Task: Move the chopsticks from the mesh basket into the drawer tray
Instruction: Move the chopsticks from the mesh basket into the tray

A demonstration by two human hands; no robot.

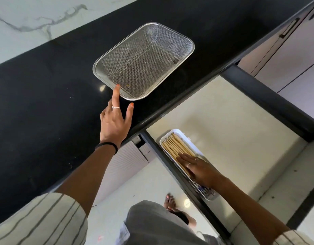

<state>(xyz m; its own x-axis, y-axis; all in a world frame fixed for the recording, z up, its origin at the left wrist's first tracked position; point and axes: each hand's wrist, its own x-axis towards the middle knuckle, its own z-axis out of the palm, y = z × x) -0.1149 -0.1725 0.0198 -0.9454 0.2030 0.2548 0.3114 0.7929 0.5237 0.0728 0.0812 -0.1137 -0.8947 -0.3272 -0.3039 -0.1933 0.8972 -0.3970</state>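
**Chopsticks in the drawer tray, basket bare on the tabletop**

Nearest the camera, striped sleeves (37, 221) covered both upper arms, and a bare foot (170, 203) stood on the pale floor below. No brand, label or writing could be read anywhere; only a blurred blue-and-white pattern showed at the near end of the tray, too small to make out.

The right hand (200, 171) lay flat, palm down, fingers straight and close together, pressing on the chopsticks (175, 145). It pinched nothing; the grip was an open, flattened one resting on the bundle. The chopsticks lay side by side along the white drawer tray (181, 133), which sat against the left wall of the open drawer (232, 131).

Farther off, the left hand (115, 121), with a dark band at the wrist, reached over the black tabletop (46, 96). Its grip was spread: the index finger pointed forward and its tip touched the near rim of the mesh basket (144, 61), while the thumb stood apart to the side, holding nothing. The basket sat upright on the tabletop with no chopsticks in it, only a few small specks on its mesh floor.
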